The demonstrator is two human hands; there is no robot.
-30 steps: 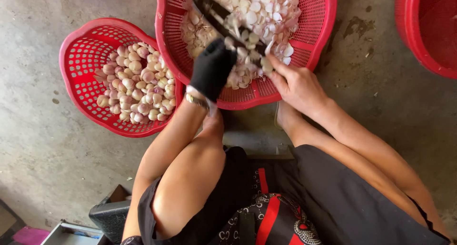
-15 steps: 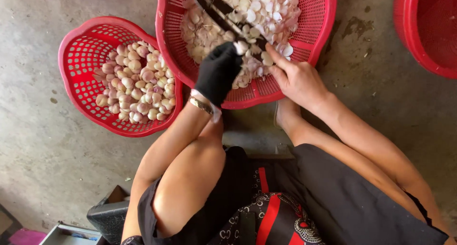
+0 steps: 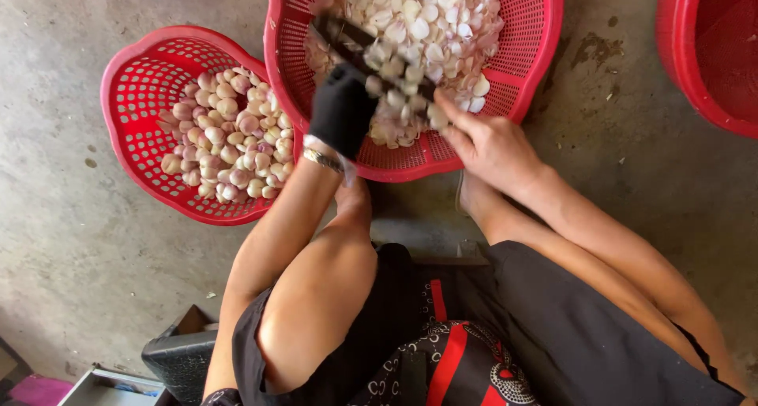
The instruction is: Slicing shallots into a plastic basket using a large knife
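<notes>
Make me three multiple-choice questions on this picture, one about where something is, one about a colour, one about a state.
1. Where is the small basket of unpeeled cloves?
A. beside the left hand
B. beside the right hand
C. on the lap

2. What colour is the left hand's glove?
A. white
B. black
C. red

3. What is the left hand doing?
A. resting flat, empty
B. gripping dark tongs
C. lifting a basket

Answers: A, it sits at picture left, past the gloved hand. B, the glove is black. B, its fingers close around the tongs over the large basket.
</notes>
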